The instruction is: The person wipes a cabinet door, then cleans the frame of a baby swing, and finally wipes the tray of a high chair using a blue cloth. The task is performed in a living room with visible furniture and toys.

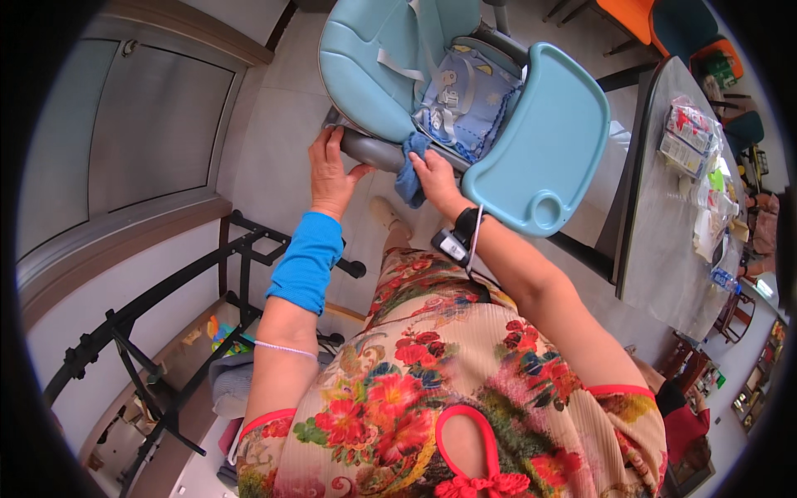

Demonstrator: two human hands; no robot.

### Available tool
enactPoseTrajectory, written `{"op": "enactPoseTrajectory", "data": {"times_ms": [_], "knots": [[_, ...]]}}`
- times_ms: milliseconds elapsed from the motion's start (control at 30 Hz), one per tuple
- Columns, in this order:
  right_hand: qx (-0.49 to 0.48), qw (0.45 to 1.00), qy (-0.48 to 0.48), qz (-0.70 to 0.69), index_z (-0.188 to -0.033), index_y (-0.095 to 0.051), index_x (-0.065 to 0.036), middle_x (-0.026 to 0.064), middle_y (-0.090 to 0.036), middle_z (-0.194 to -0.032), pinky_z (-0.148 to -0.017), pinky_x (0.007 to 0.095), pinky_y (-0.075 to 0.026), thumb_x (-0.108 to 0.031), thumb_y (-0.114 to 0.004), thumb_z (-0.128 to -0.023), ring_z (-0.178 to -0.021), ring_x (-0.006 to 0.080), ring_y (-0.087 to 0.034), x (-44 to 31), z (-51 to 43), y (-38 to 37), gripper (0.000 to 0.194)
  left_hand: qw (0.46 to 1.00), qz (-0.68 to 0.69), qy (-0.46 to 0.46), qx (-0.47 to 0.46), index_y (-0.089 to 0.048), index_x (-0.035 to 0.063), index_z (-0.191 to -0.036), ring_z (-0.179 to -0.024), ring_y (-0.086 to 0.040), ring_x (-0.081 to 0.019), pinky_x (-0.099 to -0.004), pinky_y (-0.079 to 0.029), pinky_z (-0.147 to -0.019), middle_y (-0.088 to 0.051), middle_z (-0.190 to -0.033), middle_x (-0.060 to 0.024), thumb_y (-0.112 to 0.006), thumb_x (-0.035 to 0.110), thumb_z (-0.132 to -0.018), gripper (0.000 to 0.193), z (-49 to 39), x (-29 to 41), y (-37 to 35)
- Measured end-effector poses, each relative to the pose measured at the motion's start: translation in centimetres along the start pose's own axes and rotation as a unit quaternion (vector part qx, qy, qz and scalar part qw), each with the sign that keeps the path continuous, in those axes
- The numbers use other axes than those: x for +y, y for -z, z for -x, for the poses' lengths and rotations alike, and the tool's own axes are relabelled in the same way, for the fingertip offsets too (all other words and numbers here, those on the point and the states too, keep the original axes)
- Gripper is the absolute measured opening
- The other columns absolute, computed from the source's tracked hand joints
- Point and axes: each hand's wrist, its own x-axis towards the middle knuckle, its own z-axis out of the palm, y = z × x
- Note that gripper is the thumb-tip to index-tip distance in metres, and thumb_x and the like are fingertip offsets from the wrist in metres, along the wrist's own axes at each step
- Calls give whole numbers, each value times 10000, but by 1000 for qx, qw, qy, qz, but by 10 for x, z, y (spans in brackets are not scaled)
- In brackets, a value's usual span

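Observation:
A light-blue padded high chair [367, 75] stands before me, its blue tray [560, 124] to the right. A patterned blue cushion [482, 93] and pale harness straps with a buckle [449, 98] lie on the seat. My left hand [333, 168] rests on the end of the chair's grey side bar [373, 150], fingers over it and thumb apart. In my right hand [434, 177] is a bunched blue cloth [411, 180], pressed against the same bar near the seat's edge.
A grey table [660, 249] with plastic packages [688, 137] and a bottle [724, 280] stands at right. Orange chairs [629, 18] are at the upper right. A black metal frame [155, 299] stands at left below a metal door [162, 118]. A person in red [688, 429] is at lower right.

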Motion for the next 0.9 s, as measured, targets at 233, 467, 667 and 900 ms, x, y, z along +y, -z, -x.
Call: {"op": "enactPoseTrajectory", "data": {"times_ms": [233, 467, 667, 900], "knots": [[-71, 941, -133, -301, -1131, -664, -17, 19, -701, -1021, -818, 279, -509, -354, -575, -1062, -924, 74, -623, -33, 15, 56, 355, 995, 53, 78, -17, -423, 104, -1456, -1267, -484, -371, -435, -436, -1096, -455, -1427, -163, -883, 220, -777, 829, 6, 22, 19], [-380, 897, -80, -210, -1390, -566, -81, 64, -602, -1313, -1016, 335, -451, -420, -514, -1084, -1183, 146, -551, -94, 33, 93, 460, 701, 636, 301, -113, -485, 121, -1464, -1166, -552, -149, -326, -483, -1018, -561, -1300, -53, -713, 334, -991, 567, 52, 109, 19], [-295, 952, -49, -67, -1438, -567, -47, 135, -653, -1353, -1080, 368, -449, -398, -571, -1044, -1263, 251, -594, -58, 44, 155, 528, 925, 297, 178, 158, -610, 133, -1290, -1198, -548, -253, -403, -471, -1005, -539, -1332, -124, -695, 224, -997, 319, 17, 63, 38], [-229, 963, -127, 64, -1396, -590, 3, 158, -670, -1322, -1025, 369, -493, -321, -559, -1053, -1202, 262, -634, -57, 75, 178, 473, 982, 19, -186, 43, -568, 123, -1313, -1277, -473, -433, -498, -392, -1085, -466, -1394, -204, -748, 84, -875, 475, -4, 18, 9]]}}
